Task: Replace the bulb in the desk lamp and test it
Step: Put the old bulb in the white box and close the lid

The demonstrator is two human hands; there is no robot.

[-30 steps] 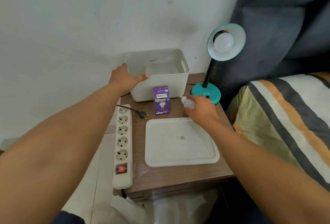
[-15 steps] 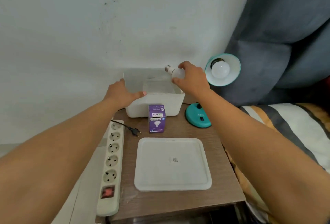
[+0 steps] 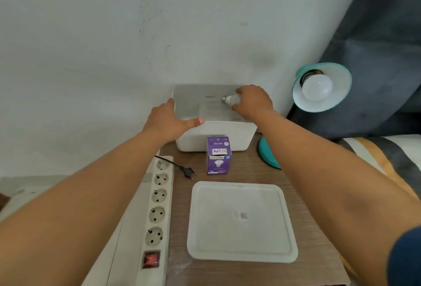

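My right hand (image 3: pixel 252 101) grips a white bulb (image 3: pixel 232 99) over the open white bin (image 3: pixel 227 135), its metal screw base pointing left. My left hand (image 3: pixel 169 121) rests on the bin's front left rim, thumb along the edge. The teal desk lamp shade (image 3: pixel 341 101) at the right faces me with another white bulb (image 3: pixel 316 87) screwed into it. The lamp's teal base (image 3: pixel 266 153) shows behind my right forearm. A purple bulb box (image 3: pixel 218 155) stands in front of the bin. The lamp's black plug (image 3: pixel 188 171) lies unplugged on the wooden table.
A white power strip (image 3: pixel 158 212) with a red switch lies along the table's left edge. A white tray lid (image 3: pixel 241 222) lies flat on the table (image 3: pixel 303 194) near me. A striped bed cover (image 3: pixel 387 155) and dark headboard are at the right; the wall is close behind.
My right hand has carried the bulb from beside the lamp base up and over the bin, then lower into its opening. The left hand has stayed on the bin's rim.
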